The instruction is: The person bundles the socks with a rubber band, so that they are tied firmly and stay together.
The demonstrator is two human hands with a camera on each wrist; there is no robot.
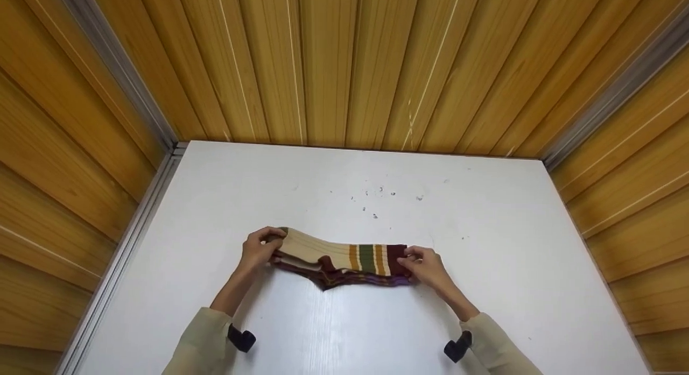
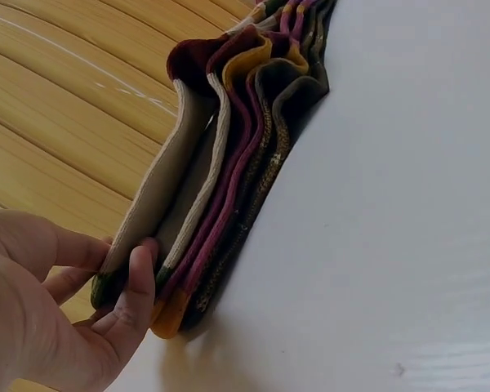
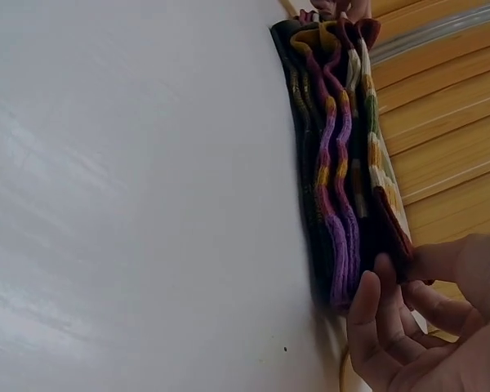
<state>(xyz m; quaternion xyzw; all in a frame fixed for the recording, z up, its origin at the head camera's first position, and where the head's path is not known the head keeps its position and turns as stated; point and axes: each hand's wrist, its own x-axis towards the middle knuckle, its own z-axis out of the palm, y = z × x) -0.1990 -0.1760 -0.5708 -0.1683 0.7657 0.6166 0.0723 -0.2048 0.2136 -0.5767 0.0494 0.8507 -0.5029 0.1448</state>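
Note:
A stack of socks lies sideways on the white table [image 1: 215, 203]. On top is a cream sock [image 1: 317, 247] with a maroon cuff, a maroon heel and green and yellow stripes. My left hand [image 1: 260, 249] pinches the cream sock's dark green toe. At the other end, my right hand [image 1: 426, 264] pinches the maroon cuff between thumb and fingers. Seen from the left wrist, the top sock stands a little apart from the layers under it. Beneath it, the right wrist view shows a purple and yellow sock [image 3: 340, 196] and a dark sock [image 3: 302, 122] at the bottom.
Wood-patterned panels [image 1: 350, 68] wall in the table at the back and both sides, with metal rails [image 1: 124, 68] at the corners. Small dark marks [image 1: 375, 216] dot the tabletop beyond the socks. A black strap mount [image 1: 242, 338] sits on each wrist.

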